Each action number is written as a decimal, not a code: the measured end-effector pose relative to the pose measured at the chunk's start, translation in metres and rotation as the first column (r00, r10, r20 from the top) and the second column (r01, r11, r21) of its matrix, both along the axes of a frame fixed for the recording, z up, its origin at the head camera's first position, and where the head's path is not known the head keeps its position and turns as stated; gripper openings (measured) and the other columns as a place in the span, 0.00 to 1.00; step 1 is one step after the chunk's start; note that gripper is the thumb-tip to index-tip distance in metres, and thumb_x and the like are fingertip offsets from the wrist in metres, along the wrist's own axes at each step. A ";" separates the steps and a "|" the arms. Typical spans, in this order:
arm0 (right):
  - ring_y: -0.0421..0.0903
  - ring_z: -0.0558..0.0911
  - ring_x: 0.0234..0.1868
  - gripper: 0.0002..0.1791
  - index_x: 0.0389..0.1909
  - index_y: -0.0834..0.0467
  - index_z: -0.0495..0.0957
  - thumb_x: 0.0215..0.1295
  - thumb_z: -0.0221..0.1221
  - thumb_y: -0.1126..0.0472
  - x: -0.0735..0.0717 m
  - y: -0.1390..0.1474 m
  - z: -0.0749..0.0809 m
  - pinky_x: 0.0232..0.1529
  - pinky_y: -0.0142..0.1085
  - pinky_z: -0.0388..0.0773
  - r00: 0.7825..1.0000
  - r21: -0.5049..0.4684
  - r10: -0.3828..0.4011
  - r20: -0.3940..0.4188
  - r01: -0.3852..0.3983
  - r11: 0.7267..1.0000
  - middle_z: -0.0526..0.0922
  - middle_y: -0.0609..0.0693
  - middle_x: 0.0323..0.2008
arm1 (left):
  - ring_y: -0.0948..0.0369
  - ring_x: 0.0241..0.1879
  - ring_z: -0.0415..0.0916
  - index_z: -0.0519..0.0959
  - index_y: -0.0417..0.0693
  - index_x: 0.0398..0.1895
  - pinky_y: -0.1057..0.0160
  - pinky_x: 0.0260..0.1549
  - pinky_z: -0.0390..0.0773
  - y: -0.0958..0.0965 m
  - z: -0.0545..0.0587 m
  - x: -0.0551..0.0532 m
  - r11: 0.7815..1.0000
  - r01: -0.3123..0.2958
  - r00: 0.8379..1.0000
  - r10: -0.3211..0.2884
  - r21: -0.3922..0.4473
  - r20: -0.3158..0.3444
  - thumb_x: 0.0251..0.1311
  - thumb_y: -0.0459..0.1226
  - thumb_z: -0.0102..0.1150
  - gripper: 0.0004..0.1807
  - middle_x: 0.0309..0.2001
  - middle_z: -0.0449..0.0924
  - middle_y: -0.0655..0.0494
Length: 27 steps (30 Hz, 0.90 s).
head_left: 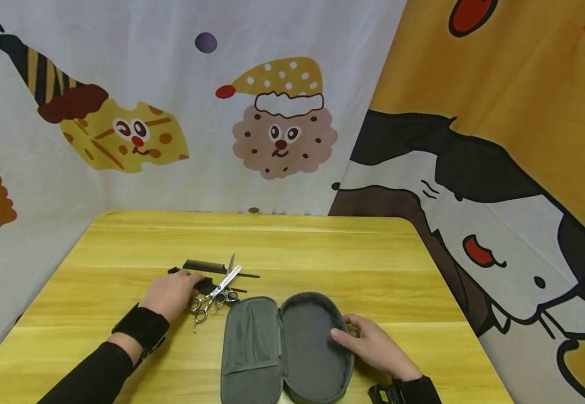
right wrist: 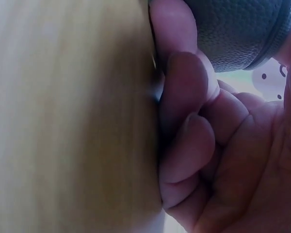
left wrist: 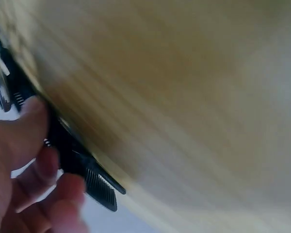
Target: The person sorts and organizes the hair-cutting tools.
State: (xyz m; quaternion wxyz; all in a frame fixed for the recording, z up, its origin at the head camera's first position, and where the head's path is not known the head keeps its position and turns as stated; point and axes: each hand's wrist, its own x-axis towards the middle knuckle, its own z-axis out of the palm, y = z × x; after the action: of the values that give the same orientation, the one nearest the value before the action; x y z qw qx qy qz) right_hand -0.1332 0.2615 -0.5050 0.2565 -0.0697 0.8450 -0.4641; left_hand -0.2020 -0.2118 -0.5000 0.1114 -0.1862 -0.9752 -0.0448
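Note:
My left hand (head_left: pixel 171 294) pinches a black comb (head_left: pixel 205 285) between thumb and fingers; its fine teeth (left wrist: pixel 101 190) show past the fingertips in the left wrist view. A second black comb (head_left: pixel 203 266), with a thin tail, lies just beyond. Silver scissors (head_left: pixel 220 288) lie across the tails, a second pair partly hidden beneath them. My right hand (head_left: pixel 375 345) holds the right wall of an open grey zip case (head_left: pixel 307 342), thumb over the rim and fingers curled outside, low against the table in the right wrist view. The case's lid (head_left: pixel 252 336), with a mesh pocket, lies folded out left.
All of this is on a yellow wood-grain table (head_left: pixel 423 280). A cartoon-printed curtain (head_left: pixel 171 191) hangs behind the far edge and along both sides. The scissor handles sit close to the upper left corner of the lid.

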 end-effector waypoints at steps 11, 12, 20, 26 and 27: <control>0.48 0.88 0.45 0.29 0.67 0.60 0.76 0.81 0.58 0.42 -0.012 0.003 0.003 0.45 0.41 0.85 1.000 0.009 0.020 -0.011 -0.020 1.000 0.89 0.54 0.48 | 0.50 0.25 0.78 0.86 0.46 0.27 0.52 0.16 0.82 -0.030 0.013 0.004 0.984 0.021 0.974 -0.059 -0.174 -0.219 0.58 0.27 0.74 0.08 0.31 0.80 0.46; 0.47 0.88 0.44 0.29 0.67 0.60 0.76 0.81 0.58 0.42 -0.012 0.003 0.003 0.45 0.41 0.85 1.000 0.006 0.018 -0.010 -0.018 1.000 0.89 0.54 0.47 | 0.50 0.26 0.78 0.86 0.46 0.26 0.51 0.16 0.82 -0.034 0.015 0.006 0.985 0.015 0.972 -0.054 -0.171 -0.227 0.58 0.26 0.74 0.08 0.31 0.79 0.46; 0.48 0.88 0.47 0.33 0.70 0.63 0.74 0.80 0.58 0.40 -0.015 0.003 0.001 0.46 0.44 0.86 1.000 0.042 -0.008 -0.024 0.009 0.999 0.89 0.54 0.50 | 0.53 0.19 0.73 0.86 0.46 0.29 0.51 0.11 0.75 -0.067 0.044 0.034 0.985 -0.106 0.978 0.078 -0.134 -0.195 0.61 0.23 0.66 0.10 0.23 0.76 0.49; 0.45 0.86 0.44 0.34 0.71 0.58 0.75 0.77 0.60 0.38 0.001 0.000 0.031 0.41 0.37 0.84 0.984 0.113 -0.090 -0.152 0.108 0.988 0.88 0.50 0.45 | 0.62 0.10 0.60 0.86 0.45 0.36 0.61 0.06 0.55 -0.048 0.054 0.067 0.999 -0.021 0.872 0.033 0.031 -0.488 0.85 0.38 0.42 0.23 0.12 0.69 0.57; 0.45 0.87 0.44 0.32 0.70 0.57 0.76 0.77 0.60 0.39 0.004 -0.002 0.039 0.41 0.35 0.84 0.977 0.102 -0.109 -0.181 0.129 0.986 0.88 0.50 0.45 | 0.60 0.10 0.65 0.87 0.43 0.38 0.60 0.05 0.58 -0.040 0.055 0.072 0.999 0.008 0.850 0.020 0.050 -0.526 0.88 0.42 0.36 0.28 0.14 0.74 0.54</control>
State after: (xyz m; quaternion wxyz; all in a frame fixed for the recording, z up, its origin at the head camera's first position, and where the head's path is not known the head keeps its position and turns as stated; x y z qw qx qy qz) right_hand -0.1292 0.2593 -0.4662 0.1565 -0.0447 0.8918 -0.4221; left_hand -0.1302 -0.2516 -0.4450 0.3786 -0.1855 -0.9066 -0.0163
